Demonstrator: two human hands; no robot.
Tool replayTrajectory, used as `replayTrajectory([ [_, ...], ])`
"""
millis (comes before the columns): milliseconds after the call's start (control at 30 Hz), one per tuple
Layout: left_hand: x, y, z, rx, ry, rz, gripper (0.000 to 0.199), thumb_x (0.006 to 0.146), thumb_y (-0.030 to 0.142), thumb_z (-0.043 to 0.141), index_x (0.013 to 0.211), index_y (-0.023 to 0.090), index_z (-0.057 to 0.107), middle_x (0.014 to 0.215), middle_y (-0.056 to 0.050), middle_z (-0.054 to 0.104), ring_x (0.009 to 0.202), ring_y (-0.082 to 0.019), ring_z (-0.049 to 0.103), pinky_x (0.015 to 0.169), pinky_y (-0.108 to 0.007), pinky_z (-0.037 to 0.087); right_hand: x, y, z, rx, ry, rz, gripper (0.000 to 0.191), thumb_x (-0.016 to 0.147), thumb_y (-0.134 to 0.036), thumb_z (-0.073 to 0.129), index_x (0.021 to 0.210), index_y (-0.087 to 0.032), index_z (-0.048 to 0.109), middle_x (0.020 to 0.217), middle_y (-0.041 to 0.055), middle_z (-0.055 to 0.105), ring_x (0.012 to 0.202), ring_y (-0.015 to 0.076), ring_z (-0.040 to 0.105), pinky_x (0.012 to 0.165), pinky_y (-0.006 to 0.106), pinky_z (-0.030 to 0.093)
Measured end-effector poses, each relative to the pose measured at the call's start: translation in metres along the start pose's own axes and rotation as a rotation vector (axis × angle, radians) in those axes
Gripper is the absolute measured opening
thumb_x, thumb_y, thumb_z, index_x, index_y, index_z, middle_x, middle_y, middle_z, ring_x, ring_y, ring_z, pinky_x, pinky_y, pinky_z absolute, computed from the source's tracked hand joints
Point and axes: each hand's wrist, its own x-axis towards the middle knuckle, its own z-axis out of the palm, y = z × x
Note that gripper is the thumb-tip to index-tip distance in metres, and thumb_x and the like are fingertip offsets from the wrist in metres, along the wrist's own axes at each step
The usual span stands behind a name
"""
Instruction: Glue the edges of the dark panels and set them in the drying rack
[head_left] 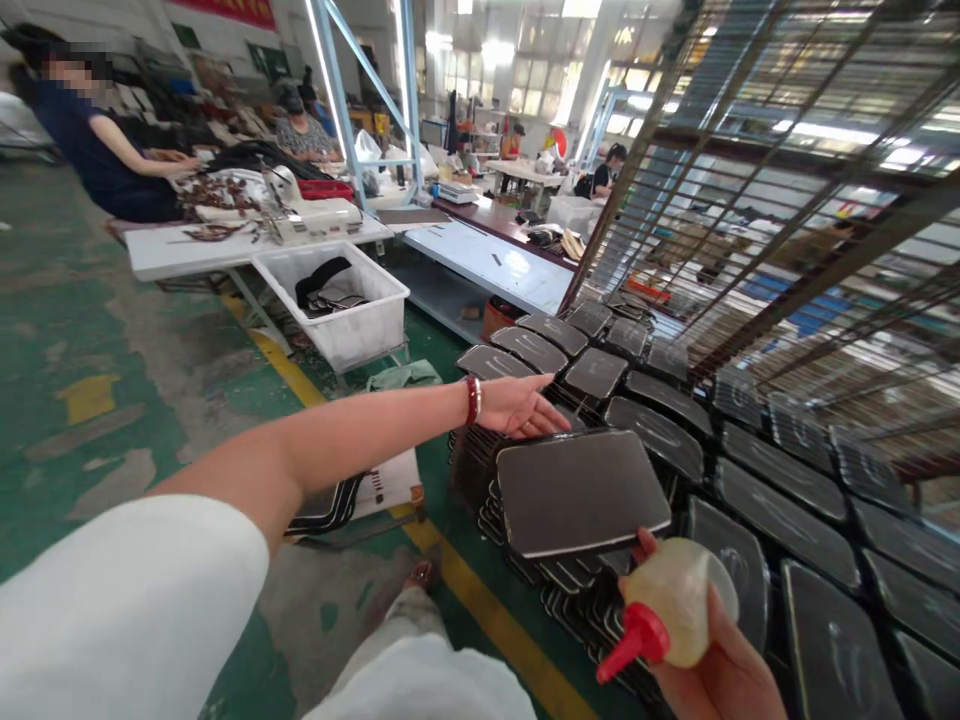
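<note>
My left hand (517,405) reaches out over the stacks, palm turned up and fingers spread, holding nothing. Just beyond its fingertips lie dark rounded panels, some with pale glossy streaks on top. Below it, a flat dark rectangular panel (581,490) with rounded corners and a light edge sits tilted above a stack. In my right hand (724,660) is a yellowish squeeze bottle (686,590) with a red nozzle (634,640) angled down to the left. A right fingertip is at the panel's near corner; whether it grips the panel, I cannot tell.
Stacked dark panels (784,510) spread to the right beneath a leaning wire rack (750,170). A white bin (341,320) stands by a sewing machine (311,215), where a person (112,150) sits. A pale blue table (495,260) is behind; a yellow line (495,620) marks the green floor.
</note>
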Motion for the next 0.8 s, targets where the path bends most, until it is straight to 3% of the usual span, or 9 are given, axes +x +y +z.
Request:
replayTrajectory([
  [67,0.006,0.022,0.018,0.178,-0.019,-0.084,0.051,0.079,0.06,0.061,0.094,0.012,0.07,0.081,-0.011,0.074,0.063,-0.019,0.066,0.055,-0.029,0.052,0.0,-0.003,0.001,-0.05,-0.009,-0.009,0.048,0.076,-0.042,0.073,0.122,-0.031,0.064,0.129,0.0049,0.062,0.09,0.0236,0.069,0.072,0.034,0.061],
  [133,0.014,0.029,0.035,0.34,0.007,-0.114,0.031,0.073,0.043,0.072,0.084,0.014,0.069,0.073,-0.007,0.072,0.058,-0.018,0.064,0.053,-0.029,0.052,0.0,-0.004,0.001,-0.1,-0.032,-0.022,0.049,0.075,-0.041,0.074,0.122,-0.029,0.064,0.13,0.0055,0.062,0.092,0.0229,0.069,0.075,0.033,0.06],
  [200,0.022,0.024,0.048,0.467,0.082,-0.087,0.015,0.064,0.019,0.075,0.075,0.015,0.065,0.064,-0.004,0.068,0.054,-0.017,0.063,0.05,-0.028,0.051,0.0,-0.003,0.001,-0.147,-0.066,-0.04,0.05,0.074,-0.041,0.076,0.12,-0.027,0.066,0.129,0.0066,0.062,0.092,0.0228,0.069,0.079,0.034,0.059],
  [300,0.027,0.01,0.055,0.556,0.162,-0.017,0.026,0.052,0.001,0.065,0.074,0.015,0.062,0.058,-0.001,0.066,0.05,-0.018,0.063,0.045,-0.024,0.048,-0.005,-0.003,0.002,-0.193,-0.09,-0.116,0.048,0.072,-0.042,0.078,0.115,-0.025,0.068,0.127,0.0091,0.063,0.096,0.0246,0.068,0.086,0.037,0.057],
  [433,0.012,-0.001,0.047,0.521,0.125,0.08,0.04,0.051,0.002,0.062,0.088,0.015,0.065,0.07,-0.002,0.072,0.059,-0.018,0.068,0.049,-0.023,0.05,-0.021,-0.022,-0.002,-0.213,-0.062,-0.303,0.047,0.077,-0.052,0.072,0.114,-0.023,0.068,0.127,0.0151,0.062,0.109,0.0287,0.064,0.1,0.048,0.046],
  [567,-0.009,-0.003,0.039,0.481,0.017,0.055,0.046,0.055,0.003,0.064,0.099,0.016,0.065,0.086,-0.004,0.076,0.073,-0.019,0.071,0.064,-0.026,0.056,-0.037,-0.059,-0.003,-0.223,0.077,-0.679,0.048,0.073,-0.054,0.075,0.111,-0.025,0.067,0.112,0.0132,0.069,0.11,0.0304,0.063,0.108,0.054,0.037],
  [667,-0.018,-0.005,0.04,0.495,-0.052,0.029,0.043,0.057,0.004,0.066,0.098,0.017,0.067,0.09,-0.004,0.076,0.082,-0.021,0.072,0.074,-0.03,0.057,-0.044,-0.078,0.003,-0.296,0.07,-0.908,0.048,0.073,-0.047,0.078,0.114,-0.025,0.066,0.108,0.0089,0.07,0.105,0.029,0.065,0.107,0.052,0.039],
  [800,-0.022,-0.009,0.044,0.522,-0.104,0.014,0.039,0.06,0.006,0.067,0.097,0.017,0.068,0.093,-0.006,0.076,0.086,-0.024,0.071,0.075,-0.031,0.056,-0.046,-0.082,0.016,-0.413,0.048,-1.015,0.05,0.074,-0.041,0.079,0.118,-0.023,0.064,0.106,0.0113,0.07,0.103,0.03,0.066,0.102,0.052,0.045],
])
